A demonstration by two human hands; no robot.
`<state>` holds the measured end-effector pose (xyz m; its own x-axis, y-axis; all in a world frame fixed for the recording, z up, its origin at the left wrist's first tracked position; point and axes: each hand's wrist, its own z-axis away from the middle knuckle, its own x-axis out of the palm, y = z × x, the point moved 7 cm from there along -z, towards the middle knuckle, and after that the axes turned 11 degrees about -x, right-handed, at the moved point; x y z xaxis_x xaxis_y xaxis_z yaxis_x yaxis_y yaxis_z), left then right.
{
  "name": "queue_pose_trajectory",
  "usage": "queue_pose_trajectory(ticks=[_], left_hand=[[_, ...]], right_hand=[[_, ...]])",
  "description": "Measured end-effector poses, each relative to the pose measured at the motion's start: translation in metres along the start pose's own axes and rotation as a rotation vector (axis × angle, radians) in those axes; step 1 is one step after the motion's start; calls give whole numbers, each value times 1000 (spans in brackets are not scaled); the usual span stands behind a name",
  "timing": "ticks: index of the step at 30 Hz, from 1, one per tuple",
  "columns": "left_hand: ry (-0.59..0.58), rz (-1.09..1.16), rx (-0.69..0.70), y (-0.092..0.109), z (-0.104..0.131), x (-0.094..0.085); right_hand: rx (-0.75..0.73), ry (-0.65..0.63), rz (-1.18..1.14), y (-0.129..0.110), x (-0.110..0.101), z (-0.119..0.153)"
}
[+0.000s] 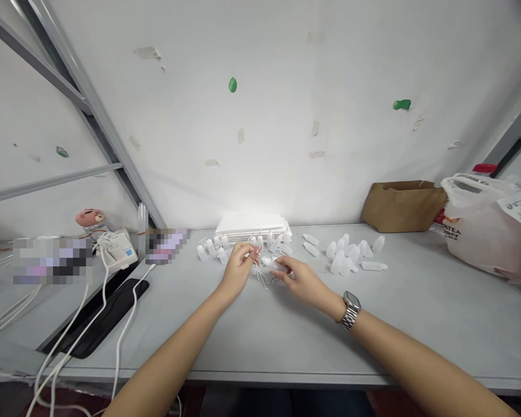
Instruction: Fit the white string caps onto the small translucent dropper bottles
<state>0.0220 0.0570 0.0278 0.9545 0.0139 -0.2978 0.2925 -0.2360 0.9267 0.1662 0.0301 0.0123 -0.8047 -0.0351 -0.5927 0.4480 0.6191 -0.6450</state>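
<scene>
A: Begin at the near side. What is recorded?
B: A grey desk (243, 341), with both forearms reaching in over its front edge. A metal-banded watch (351, 308) is worn on the right wrist. Toward the left end lies a flat black case (108, 318), with white cables (120, 339) running near it.

A: State of the right hand (303, 281)?
B: Thumb and fingers clamped on a small bottle (278, 266), translucent white, tilted, its neck directed at the other hand.

A: And the left hand (242, 259)?
B: Fingertips drawn close together, just beside the bottle's neck. Whether they grip anything is too small to tell. White strings (260, 278) hang below, between the two hands.

A: Location of the bottle?
B: Between the hands, over the middle of the desk.

A: Proceed farther back.
B: Right of the hands, a cluster of loose bottles (339, 263), some upright, some on their sides. Left of them, a group of stringed bottles (202, 253). Behind the hands, a low white stack (252, 223) near the wall (278, 116).

A: Far right?
B: A brown cardboard box (403, 207) near the wall, and a printed plastic bag (477, 231) just beside it, nearer the viewer.

A: The wall itself?
B: White, marked with tape remnants (149, 53) and green patches (233, 85).
</scene>
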Motion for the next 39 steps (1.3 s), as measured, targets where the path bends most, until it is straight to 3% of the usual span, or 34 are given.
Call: queue_pose_trajectory(ticks=[2, 6, 8, 11, 14, 19, 27, 34, 39], left_hand=[[1, -69, 7, 0, -2, -2], [74, -40, -142, -18, -13, -18], [163, -119, -136, -21, -18, -29], [175, -338, -90, -19, -19, -30], [104, -531, -48, -16, -14, -17], [23, -713, -99, -16, -4, -2], [46, -802, -123, -17, -6, -9], [32, -833, -138, -18, -5, -9], [10, -874, -149, -24, -7, -8]], right_hand=[[-19, -11, 48, 5, -5, -3], [-16, 296, 229, 15, -47, -9], [65, 354, 244, 28, -61, -11], [194, 328, 265, 49, -67, -12], [283, 188, 429, 65, -58, -15], [369, 57, 615, 78, -45, -21], [391, -20, 660, 82, -41, -23], [378, 48, 718, 69, -73, -15], [284, -108, 1011, 64, -68, -14]])
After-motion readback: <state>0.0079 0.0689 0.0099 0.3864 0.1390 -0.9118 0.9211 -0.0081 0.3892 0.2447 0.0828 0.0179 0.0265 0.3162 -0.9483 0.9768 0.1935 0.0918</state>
